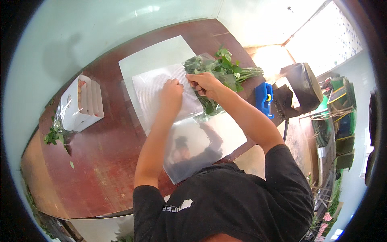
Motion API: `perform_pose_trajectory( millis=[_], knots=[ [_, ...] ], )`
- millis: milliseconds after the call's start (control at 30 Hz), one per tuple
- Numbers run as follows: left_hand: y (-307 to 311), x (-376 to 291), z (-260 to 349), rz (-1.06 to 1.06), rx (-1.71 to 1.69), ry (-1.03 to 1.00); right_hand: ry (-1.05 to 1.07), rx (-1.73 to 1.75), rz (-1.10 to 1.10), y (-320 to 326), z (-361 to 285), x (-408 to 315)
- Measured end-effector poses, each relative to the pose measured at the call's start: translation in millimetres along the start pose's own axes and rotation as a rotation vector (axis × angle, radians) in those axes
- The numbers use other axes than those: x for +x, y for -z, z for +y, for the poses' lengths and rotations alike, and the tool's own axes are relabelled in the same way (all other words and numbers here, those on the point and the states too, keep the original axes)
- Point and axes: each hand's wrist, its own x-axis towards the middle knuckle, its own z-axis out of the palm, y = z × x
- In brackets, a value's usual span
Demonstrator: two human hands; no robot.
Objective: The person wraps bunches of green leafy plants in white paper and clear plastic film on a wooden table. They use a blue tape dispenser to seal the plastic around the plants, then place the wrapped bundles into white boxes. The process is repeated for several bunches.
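In front of me a bundle of leafy green stems (225,65) lies with its cut ends to the right. A white corrugated wrapping sheet (151,96) covers the bundle's left end, so any flower heads there are hidden. My left hand (173,90) rests on this sheet with its fingers curled; whether it grips anything is not clear. Thumb and forefinger of my right hand (204,84) pinch the sheet's right edge, beside the leaves. Clear plastic film (207,57) lies about the leaves. Under all this is a smooth pale board (160,53), and a glossy reflective sheet (193,151) lies nearer me.
A blue tape dispenser (264,99) stands at the table's right edge, near a dark-wrapped box (302,84). White cardboard holders (81,103) and a film-wrapped leafy bunch (56,134) lie left on the reddish table (99,169). Dark green buckets (344,121) line the right side.
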Motion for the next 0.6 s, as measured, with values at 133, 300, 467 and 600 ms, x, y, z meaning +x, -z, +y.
perform_pose_trajectory(
  millis=[133,300,467,600],
  knots=[
    [-3.3,-1.2,9.3,0.115,-0.057,-0.019,-0.152,-0.321,0.117,-7.9,16.9,42.9],
    [0.2,-3.3,2.6,0.122,-0.104,-0.009,-0.404,-0.468,0.034,-8.4,6.9,40.6],
    [-2.8,-2.3,-1.9,0.115,-0.156,-0.016,-0.494,-0.41,0.065,-13.6,9.6,9.9],
    [4.2,-0.5,0.8,0.062,-0.181,0.017,-0.43,-0.508,0.022,-4.4,19.5,-7.0]
  ],
)
